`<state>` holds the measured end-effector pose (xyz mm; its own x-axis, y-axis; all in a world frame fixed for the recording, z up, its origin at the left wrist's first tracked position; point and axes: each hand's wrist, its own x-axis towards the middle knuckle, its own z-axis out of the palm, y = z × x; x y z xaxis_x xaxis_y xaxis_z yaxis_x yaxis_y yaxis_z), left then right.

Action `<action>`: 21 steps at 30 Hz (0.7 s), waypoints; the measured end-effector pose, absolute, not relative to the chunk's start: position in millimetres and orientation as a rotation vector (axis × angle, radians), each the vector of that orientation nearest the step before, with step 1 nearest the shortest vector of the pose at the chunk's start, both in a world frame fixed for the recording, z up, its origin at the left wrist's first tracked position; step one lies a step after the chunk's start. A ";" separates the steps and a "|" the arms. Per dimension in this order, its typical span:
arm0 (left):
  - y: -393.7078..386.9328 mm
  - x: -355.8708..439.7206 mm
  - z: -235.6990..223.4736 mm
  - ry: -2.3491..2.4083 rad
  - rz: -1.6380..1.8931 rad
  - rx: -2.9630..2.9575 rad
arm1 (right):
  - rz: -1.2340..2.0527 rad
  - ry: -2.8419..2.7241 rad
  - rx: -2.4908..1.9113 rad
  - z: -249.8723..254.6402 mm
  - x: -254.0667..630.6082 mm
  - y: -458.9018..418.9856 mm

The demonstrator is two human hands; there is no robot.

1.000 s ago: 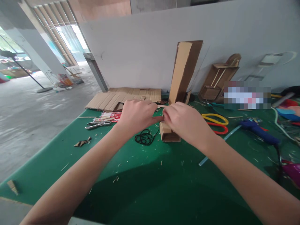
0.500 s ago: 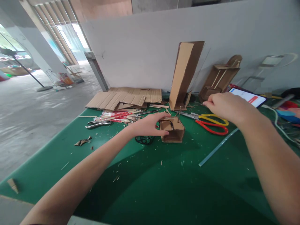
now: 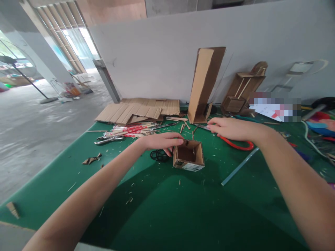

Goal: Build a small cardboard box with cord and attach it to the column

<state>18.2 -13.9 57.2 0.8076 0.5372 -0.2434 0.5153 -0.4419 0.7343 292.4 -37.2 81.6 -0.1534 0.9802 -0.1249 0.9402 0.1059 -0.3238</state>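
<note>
A small cardboard box [image 3: 188, 165] is tilted with its hollow side turned up towards me, near the middle of the green table. My left hand [image 3: 163, 141] grips its left wall, the fingers on the top edge and side. A thin stick [image 3: 193, 134] shows behind the box's rear edge. My right hand [image 3: 227, 128] hovers to the right of the box, apart from it, fingers stretched to the left with nothing visible in them. Under that hand lie scissors with a red handle [image 3: 242, 147], partly hidden. A black cord coil [image 3: 159, 156] sits beside my left hand.
Flat cardboard sheets [image 3: 131, 111], wrapped sticks [image 3: 131, 129] and pliers [image 3: 108, 140] lie at the left back. A tall cardboard piece [image 3: 204, 83] and a cardboard assembly [image 3: 243, 90] stand by the wall. A clear glue stick [image 3: 239, 167] lies at the right.
The box has been tipped so that its hollow faces up more. My right hand has moved left and down, from near the phone to above the scissors.
</note>
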 end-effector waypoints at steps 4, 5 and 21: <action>-17.5 20.0 63.9 0.819 0.041 2.151 | 0.946 -2.093 -1.776 68.6 262.5 -39.1; -18.1 19.9 65.5 0.816 0.056 2.182 | 0.971 -2.091 -1.757 64.5 255.6 -39.3; -59.7 45.3 70.0 1.116 0.169 3.150 | 0.919 -2.059 -1.673 69.9 228.9 -49.8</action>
